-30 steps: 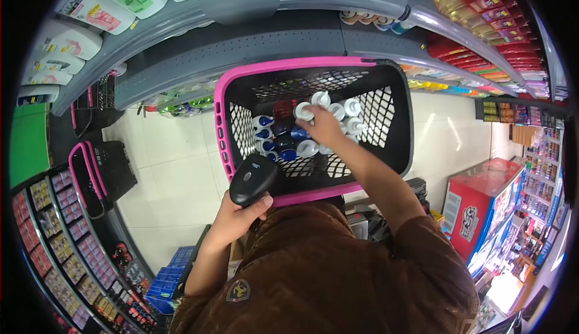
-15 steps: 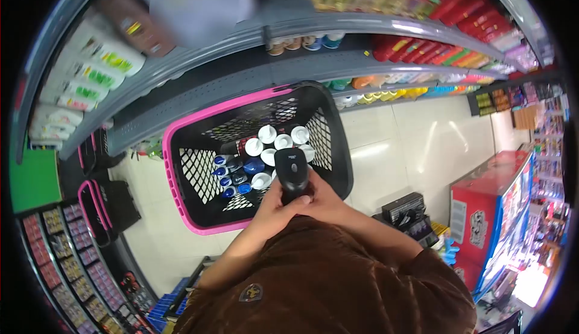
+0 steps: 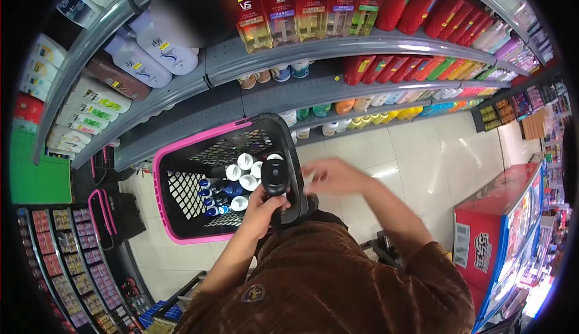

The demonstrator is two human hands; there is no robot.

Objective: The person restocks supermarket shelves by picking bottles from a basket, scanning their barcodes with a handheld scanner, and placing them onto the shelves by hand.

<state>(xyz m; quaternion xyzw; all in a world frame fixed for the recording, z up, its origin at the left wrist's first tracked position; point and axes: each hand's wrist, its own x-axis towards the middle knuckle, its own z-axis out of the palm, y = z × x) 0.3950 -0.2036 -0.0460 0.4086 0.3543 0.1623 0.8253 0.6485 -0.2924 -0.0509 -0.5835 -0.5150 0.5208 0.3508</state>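
Note:
My left hand (image 3: 264, 212) is wrapped around the handle of a black handheld barcode scanner (image 3: 275, 178), held above the right part of a shopping basket. My right hand (image 3: 332, 177) is off to the right of the basket, holding nothing, its fingers apart and somewhat blurred. The black mesh basket (image 3: 158, 183) has a pink rim. Inside stand several bottles with white pump tops (image 3: 233, 172) and several with blue caps (image 3: 208, 202); the scanner and my left hand hide part of them.
Red-capped hair-product bottles (image 3: 312, 11) and pale lavender bottles (image 3: 163, 45) line the shelf ahead. A dark blurred shape (image 3: 196, 8) covers part of it. More baskets (image 3: 120, 213) stand left; a red freezer cabinet (image 3: 482, 231) is at right.
My right hand has let go of the scanner and moved right, opening. My left hand keeps the scanner, now further left in view. More of the upper shelf shows.

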